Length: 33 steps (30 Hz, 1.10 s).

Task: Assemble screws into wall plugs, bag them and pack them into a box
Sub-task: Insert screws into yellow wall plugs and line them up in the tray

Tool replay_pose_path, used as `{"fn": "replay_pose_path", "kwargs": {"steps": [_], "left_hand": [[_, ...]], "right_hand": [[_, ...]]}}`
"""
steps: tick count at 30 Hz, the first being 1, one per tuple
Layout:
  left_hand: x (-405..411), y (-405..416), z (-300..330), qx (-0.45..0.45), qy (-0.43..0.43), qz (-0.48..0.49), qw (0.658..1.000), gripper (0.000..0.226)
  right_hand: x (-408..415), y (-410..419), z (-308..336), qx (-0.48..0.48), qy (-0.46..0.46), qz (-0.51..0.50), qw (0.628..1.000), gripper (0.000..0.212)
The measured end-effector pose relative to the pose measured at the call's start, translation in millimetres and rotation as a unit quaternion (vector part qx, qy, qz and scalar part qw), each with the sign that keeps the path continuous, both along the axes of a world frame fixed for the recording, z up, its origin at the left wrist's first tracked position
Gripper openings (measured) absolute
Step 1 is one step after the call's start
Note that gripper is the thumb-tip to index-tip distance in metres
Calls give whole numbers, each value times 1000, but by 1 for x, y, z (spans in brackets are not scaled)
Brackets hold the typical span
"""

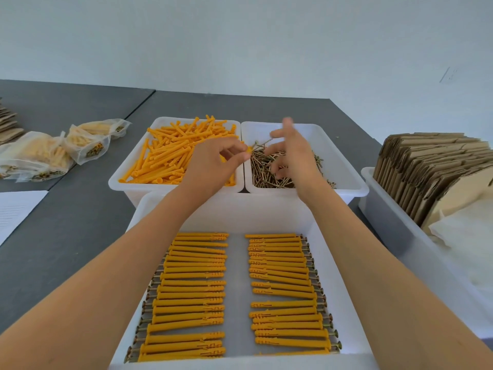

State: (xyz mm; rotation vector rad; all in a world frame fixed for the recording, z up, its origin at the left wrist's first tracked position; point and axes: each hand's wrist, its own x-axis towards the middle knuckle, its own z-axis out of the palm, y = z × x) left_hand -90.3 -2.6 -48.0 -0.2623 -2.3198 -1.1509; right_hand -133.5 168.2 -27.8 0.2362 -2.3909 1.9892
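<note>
My left hand point(213, 164) hovers over the tub of loose orange wall plugs point(170, 156), pinching one orange plug point(249, 149) whose tip shows between thumb and fingers. To its right, my right hand point(290, 153) reaches over the tub of brass screws point(269, 172), fingers spread and blurred; I cannot tell whether it holds a screw. In front of me, a white tray point(330, 263) holds two rows of assembled plugs with screws point(192, 295), laid side by side.
Filled clear bags point(50, 156) of plugs lie on the grey table at the left, with a sheet of paper point(16, 212) nearer me. A white bin point(386, 222) at the right holds flat cardboard boxes point(432, 169) and white bags.
</note>
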Motion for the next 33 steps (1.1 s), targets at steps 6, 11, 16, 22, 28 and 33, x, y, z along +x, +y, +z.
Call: {"fn": "replay_pose_path", "kwargs": {"steps": [6, 11, 16, 22, 28, 33], "left_hand": [[22, 25, 27, -19, -50, -148, 988, 11], [39, 70, 7, -447, -2, -57, 893, 19], [48, 108, -14, -558, -45, -33, 828, 8], [53, 116, -32, -567, -9, -36, 823, 7], [51, 116, -36, -593, 46, -23, 804, 29], [42, 104, -38, -570, 116, -34, 813, 22]], "right_hand": [[-11, 28, -13, -136, -24, -256, 957, 31], [-15, 28, -14, -150, -19, -253, 956, 28], [-17, 29, -16, -111, -22, -224, 968, 29], [-16, 28, -17, -70, -12, -199, 978, 33], [-18, 27, -17, -48, -12, -191, 980, 33], [-20, 27, -20, -9, 3, -204, 979, 31]]}}
